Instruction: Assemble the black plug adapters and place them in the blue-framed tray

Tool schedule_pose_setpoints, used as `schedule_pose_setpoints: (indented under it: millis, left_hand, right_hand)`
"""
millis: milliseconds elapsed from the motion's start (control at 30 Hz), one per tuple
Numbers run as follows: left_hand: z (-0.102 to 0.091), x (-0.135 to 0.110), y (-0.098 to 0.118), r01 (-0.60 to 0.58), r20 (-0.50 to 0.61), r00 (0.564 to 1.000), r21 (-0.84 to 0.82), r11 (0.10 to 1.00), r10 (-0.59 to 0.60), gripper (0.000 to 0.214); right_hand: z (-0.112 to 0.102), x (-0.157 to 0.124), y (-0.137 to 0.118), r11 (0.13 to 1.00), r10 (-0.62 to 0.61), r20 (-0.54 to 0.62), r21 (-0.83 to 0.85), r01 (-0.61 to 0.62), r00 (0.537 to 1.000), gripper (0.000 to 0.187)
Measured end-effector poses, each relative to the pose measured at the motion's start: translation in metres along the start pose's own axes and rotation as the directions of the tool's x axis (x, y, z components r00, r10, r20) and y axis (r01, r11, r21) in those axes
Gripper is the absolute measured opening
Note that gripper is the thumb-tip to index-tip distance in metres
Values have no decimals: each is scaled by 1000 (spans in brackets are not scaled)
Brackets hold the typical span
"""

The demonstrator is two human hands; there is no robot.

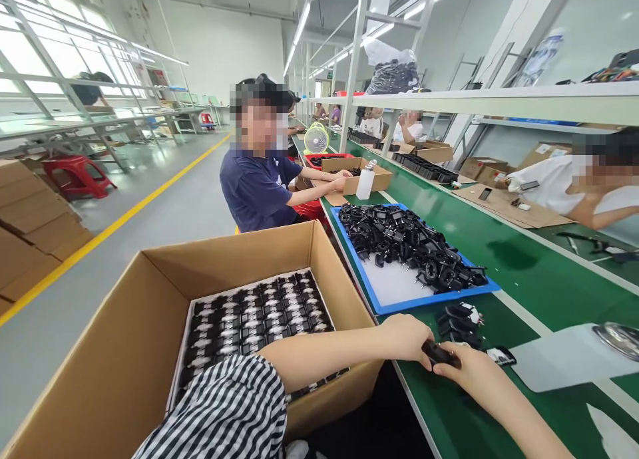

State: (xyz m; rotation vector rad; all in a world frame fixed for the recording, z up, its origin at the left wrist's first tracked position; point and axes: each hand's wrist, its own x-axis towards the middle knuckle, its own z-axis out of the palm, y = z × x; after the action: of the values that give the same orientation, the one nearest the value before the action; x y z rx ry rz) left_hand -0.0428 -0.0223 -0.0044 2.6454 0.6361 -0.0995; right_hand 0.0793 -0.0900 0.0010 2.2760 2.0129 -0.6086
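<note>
My left hand (pixel 405 339) reaches across the cardboard box and grips one end of a black plug adapter (pixel 442 354). On the other end of that adapter, the fingers of my right hand (pixel 469 369) are closed. Just beyond them, several black adapters (pixel 452 322) stand in a short row on the green table (pixel 524 412). A smaller black-and-white piece (pixel 502 356) lies right of my right hand. Under my left forearm, the open cardboard box (pixel 164 273) holds rows of black adapters with white between them (pixel 254 312).
A blue-rimmed tray (pixel 379 310) heaped with black plug adapters (pixel 399 236) lies beyond my hands. A white bottle with a metal top (pixel 574 356) is at the right. A co-worker (pixel 257 179) sits ahead by a small carton (pixel 377 176). A shelf (pixel 499 105) runs above the table.
</note>
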Motion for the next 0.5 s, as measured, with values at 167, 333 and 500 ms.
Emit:
schedule_pose_setpoints:
  millis: [167,333,500]
  left_hand:
    - [-6,10,15,45,78,996,113,993,-54,31]
    - [-2,15,15,67,41,997,110,992,-72,26]
    - [17,4,-1,79,-110,989,-191,978,-101,34]
  right_hand:
    - [1,-1,2,1000,25,-10,-1,-25,1000,14]
    - [2,-7,-6,997,-24,-101,-79,16,995,17]
    - [-48,-60,13,970,239,-355,39,-241,904,25]
